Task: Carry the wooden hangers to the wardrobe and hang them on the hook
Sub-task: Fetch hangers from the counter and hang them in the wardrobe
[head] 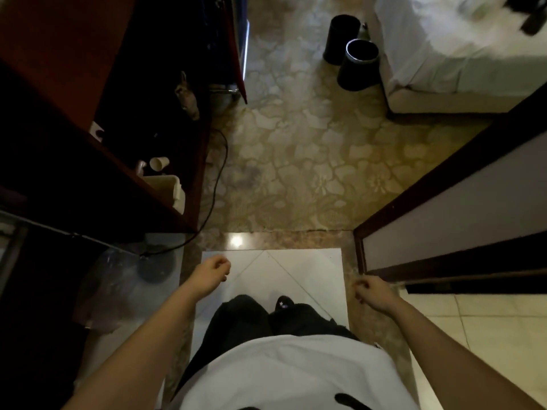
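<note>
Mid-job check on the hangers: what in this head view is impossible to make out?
- Wooden hangers and hook: neither shows anywhere in the head view, so their place cannot be told.
- Dark wooden cabinet: deep shadow hides its inside, apart from the paper cup and the things next to it.
- Dark item on the bed: blurred and cut off by the top-right edge.

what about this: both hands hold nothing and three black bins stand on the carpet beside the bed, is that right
Not quite: the head view shows two black bins, not three, a rear bin and a front bin. They do stand on the carpet beside the bed, and the left hand and right hand hold nothing.
</note>
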### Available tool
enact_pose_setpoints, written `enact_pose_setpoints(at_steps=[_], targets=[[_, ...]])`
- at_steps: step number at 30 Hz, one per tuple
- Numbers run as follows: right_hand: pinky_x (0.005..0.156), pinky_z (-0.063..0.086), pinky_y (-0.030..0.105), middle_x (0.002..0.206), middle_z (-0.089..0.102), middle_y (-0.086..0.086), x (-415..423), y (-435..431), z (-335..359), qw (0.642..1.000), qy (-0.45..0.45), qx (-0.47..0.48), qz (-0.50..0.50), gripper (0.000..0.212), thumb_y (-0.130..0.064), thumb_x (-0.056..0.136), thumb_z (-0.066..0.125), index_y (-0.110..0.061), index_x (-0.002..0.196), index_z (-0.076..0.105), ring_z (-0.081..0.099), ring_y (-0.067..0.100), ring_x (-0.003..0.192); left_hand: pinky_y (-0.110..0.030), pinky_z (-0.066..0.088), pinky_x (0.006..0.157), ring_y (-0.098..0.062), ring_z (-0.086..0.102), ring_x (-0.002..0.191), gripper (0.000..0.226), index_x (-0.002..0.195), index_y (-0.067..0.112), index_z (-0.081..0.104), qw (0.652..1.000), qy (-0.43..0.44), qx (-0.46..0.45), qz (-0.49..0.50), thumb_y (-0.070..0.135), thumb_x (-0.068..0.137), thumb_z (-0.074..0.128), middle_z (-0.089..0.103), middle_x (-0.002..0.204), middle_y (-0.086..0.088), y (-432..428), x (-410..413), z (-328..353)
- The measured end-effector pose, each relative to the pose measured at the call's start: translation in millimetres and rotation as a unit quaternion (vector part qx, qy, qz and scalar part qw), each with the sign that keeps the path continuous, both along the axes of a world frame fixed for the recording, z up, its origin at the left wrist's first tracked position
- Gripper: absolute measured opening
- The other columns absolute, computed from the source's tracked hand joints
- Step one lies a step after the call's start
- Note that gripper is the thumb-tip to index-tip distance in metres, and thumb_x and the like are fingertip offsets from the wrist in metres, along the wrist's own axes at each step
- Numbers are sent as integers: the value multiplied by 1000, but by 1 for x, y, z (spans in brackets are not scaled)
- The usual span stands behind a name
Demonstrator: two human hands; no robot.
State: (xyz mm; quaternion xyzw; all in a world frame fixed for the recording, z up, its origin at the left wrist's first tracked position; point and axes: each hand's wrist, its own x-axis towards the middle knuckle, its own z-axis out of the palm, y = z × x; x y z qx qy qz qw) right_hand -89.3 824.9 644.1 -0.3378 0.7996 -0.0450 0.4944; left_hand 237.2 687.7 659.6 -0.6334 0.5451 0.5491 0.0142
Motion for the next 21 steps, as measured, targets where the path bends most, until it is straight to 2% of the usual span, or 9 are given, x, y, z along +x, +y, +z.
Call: enact_pose_setpoints(at_steps=[3, 7, 10, 12, 14, 17, 18, 21], targets=[[62, 45, 21, 89, 60, 9, -10, -78, 12, 999, -23, -37, 31, 23, -10, 94, 45, 3, 107, 60, 56, 15, 75, -33, 46, 82, -25, 57, 94, 15, 104, 6, 57, 999, -37, 21, 21, 12, 95, 45, 58, 99, -13, -13, 14, -9], [56, 42, 18, 90, 58, 14, -12, -183, 29, 994, -38, -101, 33, 26, -6, 94, 44, 8, 110, 59, 55, 22, 80, -31, 44, 78, -20, 56, 85, 12, 90, 13, 55, 993, -86, 64, 53, 17, 96, 45, 58, 92, -10, -27, 45, -27], [48, 43, 7, 96, 56, 14, -14, -251, 36, 990, -61, -128, 27, 28, -7, 96, 42, 5, 118, 54, 54, 14, 71, -45, 50, 89, -30, 61, 93, 14, 83, 17, 56, 987, -109, 89, 83, 17, 95, 48, 63, 99, -17, -53, 64, -43], [42, 40, 2, 98, 56, 13, -18, -287, 34, 989, -61, -130, 33, 30, -9, 96, 41, 4, 120, 53, 53, 9, 69, -52, 46, 93, -30, 60, 91, 17, 80, 18, 55, 984, -113, 97, 98, 17, 95, 47, 63, 97, -16, -79, 68, -55], [42, 40, 3, 98, 57, 12, -22, -316, 32, 990, -62, -119, 33, 30, -10, 96, 41, 3, 121, 53, 53, 8, 70, -49, 48, 89, -25, 58, 84, 19, 78, 17, 54, 984, -113, 96, 98, 17, 95, 46, 61, 89, -12, -110, 57, -52], [50, 42, 11, 91, 58, 9, -33, -337, 26, 995, -44, -87, 27, 28, -11, 96, 42, 2, 118, 55, 55, 11, 70, -27, 45, 65, -15, 51, 68, 18, 79, 12, 55, 990, -99, 84, 59, 14, 95, 46, 55, 74, -5, -163, 28, -42], [53, 41, 15, 89, 59, 9, -39, -342, 23, 996, -39, -80, 25, 27, -12, 96, 43, 0, 116, 57, 56, 14, 72, -24, 42, 62, -15, 50, 67, 19, 78, 11, 55, 992, -91, 79, 38, 13, 95, 46, 54, 74, -6, -182, 16, -41], [57, 40, 20, 90, 59, 14, -55, -350, 16, 998, -39, -53, 11, 19, -11, 96, 44, -5, 102, 60, 55, 18, 74, -34, 44, 71, -22, 53, 76, 19, 79, 11, 55, 996, -74, 56, -19, 15, 95, 46, 56, 82, -12, -244, -19, -38]])
